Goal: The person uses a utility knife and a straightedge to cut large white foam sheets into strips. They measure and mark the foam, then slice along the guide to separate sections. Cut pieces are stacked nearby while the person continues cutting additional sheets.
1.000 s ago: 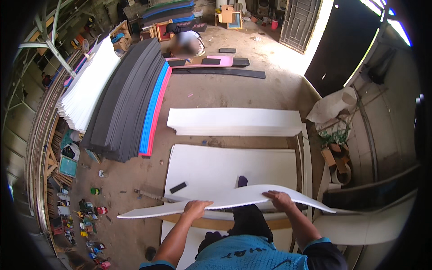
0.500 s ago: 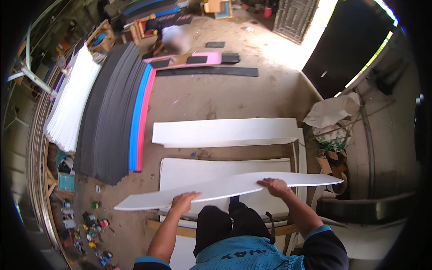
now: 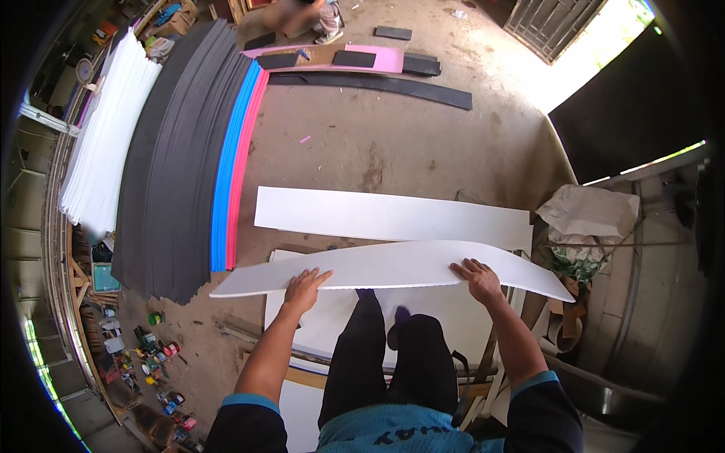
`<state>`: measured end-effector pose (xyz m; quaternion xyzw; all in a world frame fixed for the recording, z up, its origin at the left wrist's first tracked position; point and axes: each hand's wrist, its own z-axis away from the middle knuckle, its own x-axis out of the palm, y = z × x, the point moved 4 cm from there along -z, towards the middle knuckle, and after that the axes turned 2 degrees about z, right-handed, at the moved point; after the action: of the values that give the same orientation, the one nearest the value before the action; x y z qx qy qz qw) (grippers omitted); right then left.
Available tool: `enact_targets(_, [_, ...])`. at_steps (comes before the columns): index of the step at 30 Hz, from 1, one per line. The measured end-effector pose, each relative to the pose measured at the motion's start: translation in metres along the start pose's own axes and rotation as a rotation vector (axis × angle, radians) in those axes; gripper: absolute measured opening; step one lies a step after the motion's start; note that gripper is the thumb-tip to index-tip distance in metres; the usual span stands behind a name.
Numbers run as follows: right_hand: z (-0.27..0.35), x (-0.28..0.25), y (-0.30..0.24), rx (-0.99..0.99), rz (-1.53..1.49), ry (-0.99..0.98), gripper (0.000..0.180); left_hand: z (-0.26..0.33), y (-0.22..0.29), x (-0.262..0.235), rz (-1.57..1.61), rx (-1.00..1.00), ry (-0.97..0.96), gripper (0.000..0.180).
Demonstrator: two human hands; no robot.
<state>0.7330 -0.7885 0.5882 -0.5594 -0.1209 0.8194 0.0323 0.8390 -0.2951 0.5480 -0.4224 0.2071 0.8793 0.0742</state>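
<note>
A long white sheet strip [image 3: 389, 264], which looks like foam, is held crosswise in front of my body. It bows upward in the middle, and both ends droop. My left hand [image 3: 303, 290] grips its near edge left of the middle, fingers lying over the upper face. Toward the other end, my right hand [image 3: 479, 279] holds the same edge, with its fingers on top too; the undersides of both grips are hidden. Beneath the strip and around my legs lies a wider white sheet [image 3: 472, 317]. Just beyond it rests a stack of white strips [image 3: 393, 214].
Large upright stacks of white sheets [image 3: 113, 136], black sheets [image 3: 177, 166] and blue sheets [image 3: 230, 174] stand at left. Small containers [image 3: 155, 362] litter the floor lower left. A co-worker [image 3: 330, 23] is at the far side near a pink board [image 3: 389, 59]. A pale sack [image 3: 589, 211] sits right.
The strip has risen and moved away from my body, and its ends have levelled, with both hands still on it. My view has shifted, and one foot now shows on the wide sheet.
</note>
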Motion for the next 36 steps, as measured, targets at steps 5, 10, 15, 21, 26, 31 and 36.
enact_targets(5, [-0.092,0.063,0.058,0.015,0.101,-0.015,0.074,-0.114,-0.025,0.007,-0.062,0.038,0.116,0.079])
enact_targets(10, [-0.172,0.132,0.103,0.082,0.087,0.142,0.068,-0.235,-0.056,0.044,-0.131,0.086,0.249,0.080])
enact_targets(15, [-0.217,0.255,0.123,0.203,-0.035,0.017,0.062,-0.318,-0.076,0.138,-0.209,-0.166,0.042,0.095])
enact_targets(21, [-0.216,0.341,0.124,0.312,0.043,-0.143,0.068,-0.331,-0.096,0.219,-0.250,-0.287,-0.083,0.099])
enact_targets(26, [-0.215,0.344,0.130,0.270,0.082,-0.110,0.088,-0.336,-0.108,0.225,-0.224,-0.141,0.021,0.106])
enact_targets(31, [-0.217,0.349,0.135,0.219,0.186,-0.105,0.096,-0.344,-0.108,0.226,-0.344,-0.142,0.060,0.109])
enact_targets(36, [-0.222,0.354,0.140,0.174,0.274,-0.081,0.102,-0.348,-0.112,0.226,-0.417,-0.132,0.013,0.113])
